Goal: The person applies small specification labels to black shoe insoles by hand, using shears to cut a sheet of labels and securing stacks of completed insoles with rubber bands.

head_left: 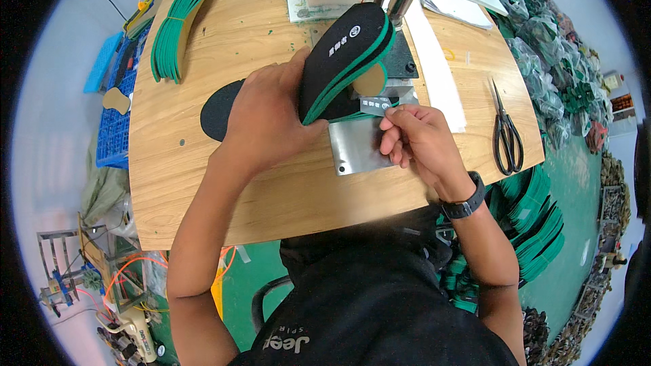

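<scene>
Now your left hand (268, 118) is grasping the stack of black and green insoles (346, 61) tilted above the metal plate (356, 146) on the tabletop (285, 190), while your right hand (413, 139) pinches a small label (377, 103) under it, so I think you must next place the label carefully.

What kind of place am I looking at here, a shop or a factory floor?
Likely a small footwear workshop: the left hand holds a stack of black-and-green insoles, more insoles lie bundled on the wooden table, and bagged stock piles up alongside.
</scene>
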A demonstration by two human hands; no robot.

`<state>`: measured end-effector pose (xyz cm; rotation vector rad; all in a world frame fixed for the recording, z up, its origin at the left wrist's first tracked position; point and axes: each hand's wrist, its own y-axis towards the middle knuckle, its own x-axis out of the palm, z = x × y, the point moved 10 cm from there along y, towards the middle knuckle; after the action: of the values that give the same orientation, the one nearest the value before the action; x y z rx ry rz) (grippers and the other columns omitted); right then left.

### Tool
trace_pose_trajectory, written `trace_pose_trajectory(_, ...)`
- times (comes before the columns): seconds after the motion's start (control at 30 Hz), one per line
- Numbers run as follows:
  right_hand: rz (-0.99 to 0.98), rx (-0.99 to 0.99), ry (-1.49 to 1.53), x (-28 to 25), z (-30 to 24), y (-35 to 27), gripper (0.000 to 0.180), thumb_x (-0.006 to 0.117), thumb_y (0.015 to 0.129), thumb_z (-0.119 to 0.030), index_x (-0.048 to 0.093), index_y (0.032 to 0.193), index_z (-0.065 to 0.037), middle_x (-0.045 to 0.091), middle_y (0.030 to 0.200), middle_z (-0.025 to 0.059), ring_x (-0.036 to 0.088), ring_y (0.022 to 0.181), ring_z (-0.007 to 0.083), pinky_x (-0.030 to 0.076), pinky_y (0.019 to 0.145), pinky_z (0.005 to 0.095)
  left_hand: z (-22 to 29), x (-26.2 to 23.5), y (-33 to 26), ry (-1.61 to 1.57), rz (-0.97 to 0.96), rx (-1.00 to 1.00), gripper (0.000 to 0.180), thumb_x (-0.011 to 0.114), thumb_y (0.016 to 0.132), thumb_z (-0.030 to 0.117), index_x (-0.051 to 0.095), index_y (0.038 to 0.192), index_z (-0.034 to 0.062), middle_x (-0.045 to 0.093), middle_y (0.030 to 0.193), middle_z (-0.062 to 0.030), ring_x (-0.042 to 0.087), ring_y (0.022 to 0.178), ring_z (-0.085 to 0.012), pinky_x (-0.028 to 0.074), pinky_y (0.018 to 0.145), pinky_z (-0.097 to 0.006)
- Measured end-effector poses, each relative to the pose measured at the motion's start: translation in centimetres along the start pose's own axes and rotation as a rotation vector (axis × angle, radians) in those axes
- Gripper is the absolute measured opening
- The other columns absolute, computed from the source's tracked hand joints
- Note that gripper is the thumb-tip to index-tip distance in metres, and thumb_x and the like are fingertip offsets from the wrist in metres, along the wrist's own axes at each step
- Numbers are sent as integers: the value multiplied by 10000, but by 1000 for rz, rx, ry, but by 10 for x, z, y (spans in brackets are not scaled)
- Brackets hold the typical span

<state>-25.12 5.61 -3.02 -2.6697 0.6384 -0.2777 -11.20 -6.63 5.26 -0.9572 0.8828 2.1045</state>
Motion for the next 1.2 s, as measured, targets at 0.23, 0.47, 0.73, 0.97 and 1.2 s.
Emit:
trace_pose_trajectory(0.23,154,-71,139,-40,4,-21,191,502,901,-165,562,809,-8,623,611,102,528,420,113,400,361,197,-1,-9,-1,-150,-33,-48,633,676,643,143,498,1241,36,621,838,-198,593,820,-366,480,772,-405)
trace_pose_trajectory(0.47,-44,42,-82,1,2,-4,193,523,894,-150,575,764,-16,632,612,99,556,437,114,418,368,203,-44,-44,-16,-492,270,-294,182,617,680,60,590,846,-10,596,695,-66,535,646,-119,460,628,-284)
trace_pose_trajectory(0.73,-3,70,-120,-3,2,2,187,533,884,-141,585,748,-24,632,591,83,542,407,102,410,356,198,-43,-43,-14,-509,273,-285,154,614,670,59,578,807,0,581,664,-60,516,619,-114,456,608,-285)
trace_pose_trajectory(0.97,10,93,-112,-3,1,2,222,540,897,-176,588,750,-16,624,583,92,554,415,118,425,364,208,-42,-42,-15,-439,263,-287,184,620,661,72,601,826,-6,603,684,-91,533,613,-154,469,624,-309)
trace_pose_trajectory(1.2,44,73,-110,-6,2,-1,322,551,919,-283,580,745,-14,595,547,75,527,397,111,403,352,217,-36,-41,-12,-343,286,-205,236,633,681,65,639,911,8,652,766,-134,578,650,-188,486,656,-310)
